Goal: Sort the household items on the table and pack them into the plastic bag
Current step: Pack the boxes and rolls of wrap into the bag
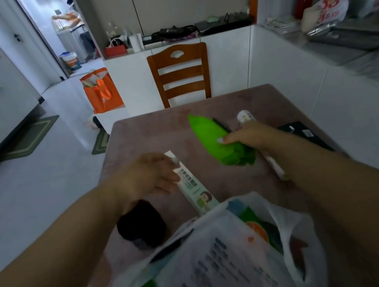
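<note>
Head view, over a pinkish-brown table (149,134).

Left hand (150,175): fingers curled onto the upper end of a long white box (195,185), thumb and fingertips closed around it. Box lying flat, slanting toward the near edge, its lower end touching the mouth of the plastic bag (298,244). Printed on the box: a row of green characters, too blurred to read, and a cartoon figure with brown hair on a green patch.

Right hand (252,135): closed over the near, crumpled end of a bright green soft item (211,138), thumb on top, fingers wrapped below. Green item pointing away toward the far side of the table, tapering to a tip; lifted or resting, not clear.

Beneath the right wrist, a white tube (273,165), partly hidden. Beyond the hand, a white cylinder end (245,116) with dark letters, cut off and unreadable. To the right, a flat black item (301,133) with small white labels, text too small to make out.

Near the left forearm, a dark round jar (141,225), upright on the table, just beside the bag.

Translucent white bag at the near edge, mouth open, already holding flat packs: one with green panels, one with an orange picture, and a white face covered in lines of fine print, illegible.

Past the table, a wooden chair (181,72); on the floor, an orange tote bag (102,92).
</note>
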